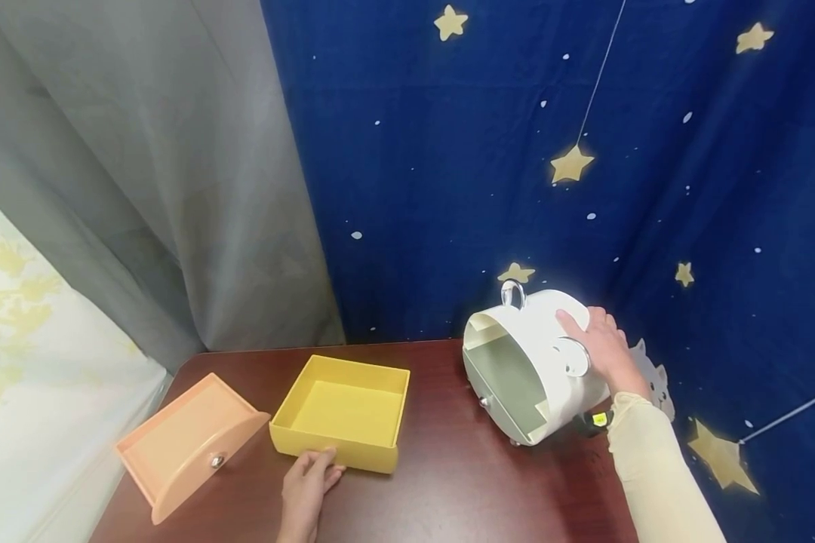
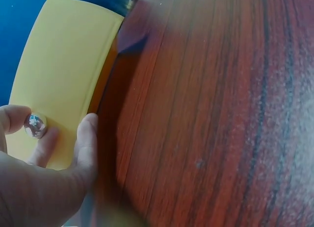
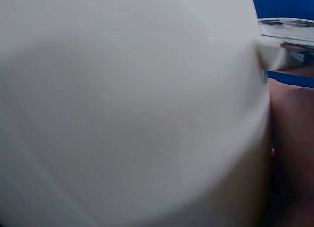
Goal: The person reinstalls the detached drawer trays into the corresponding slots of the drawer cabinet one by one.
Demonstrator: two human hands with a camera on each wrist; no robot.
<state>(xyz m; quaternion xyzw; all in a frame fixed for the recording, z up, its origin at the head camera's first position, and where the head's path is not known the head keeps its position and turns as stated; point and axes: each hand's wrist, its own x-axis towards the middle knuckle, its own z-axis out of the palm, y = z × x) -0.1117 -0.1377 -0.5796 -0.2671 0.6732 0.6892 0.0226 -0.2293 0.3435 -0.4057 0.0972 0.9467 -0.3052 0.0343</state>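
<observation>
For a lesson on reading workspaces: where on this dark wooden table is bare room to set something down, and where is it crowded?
Bare wood lies between the yellow plastic drawer and the tilted white organiser shell, running to the near edge. The left corner is crowded: the orange drawer, yellow drawer and left hand.

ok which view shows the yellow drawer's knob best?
Left wrist view: the small silver knob sits in plain sight on the yellow drawer front, with the left hand fingers around it. In the head view the hand hides it; only the drawer shows. The right wrist view shows neither.
</observation>
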